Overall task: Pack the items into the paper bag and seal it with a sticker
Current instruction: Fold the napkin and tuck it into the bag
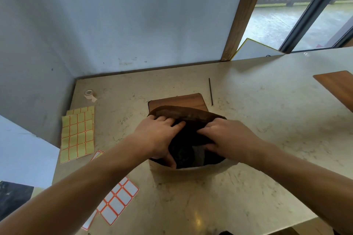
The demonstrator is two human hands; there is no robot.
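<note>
We have both hands on the paper bag [188, 118], which stands open on the pale stone counter [248, 120] with its far edge over a small wooden board [179, 101]. Our left hand [160, 135] pinches the left rim, thumb inside and fingers over the top; our right hand [227, 137] grips the right rim the same way. The bag is brown, thin and creased, so we judge it light and floppy, likely to buckle or tear if pulled hard. The rim, near the corners, looks the best place to hold while folding. Inside it is dark; something grey shows, but we cannot tell what. Sticker sheets lie flat to the left: a yellow sticker sheet [77, 135] and a white sticker sheet [119, 202], both with orange borders, thin and glossy. A tape roll [89, 95] sits beyond them.
</note>
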